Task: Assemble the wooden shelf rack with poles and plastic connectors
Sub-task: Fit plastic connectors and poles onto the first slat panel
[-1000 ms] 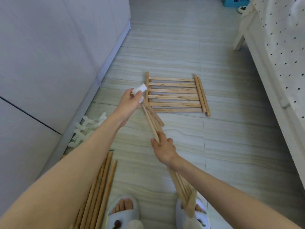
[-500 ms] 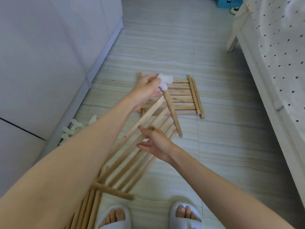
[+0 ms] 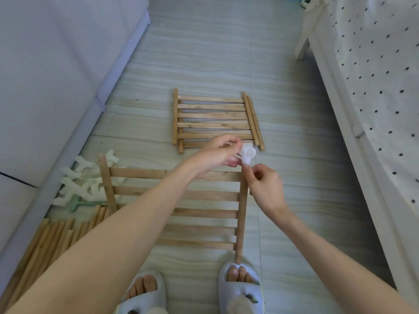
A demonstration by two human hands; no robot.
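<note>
Connector (image 3: 247, 154), white plastic, frame centre, seated at far end of right side rail (image 3: 242, 207) of near slatted panel (image 3: 195, 209). Step, by look: capping rail tip. Next: press straight down, keep socket in line. Left hand (image 3: 217, 152) pinching connector, fingers curled. Right hand (image 3: 264, 184) curled round rail just below. Spare connectors (image 3: 84, 184) heaped left edge.

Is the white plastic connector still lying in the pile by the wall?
No, the left hand holds a white plastic connector at the top of the near shelf panel's side pole.
</note>
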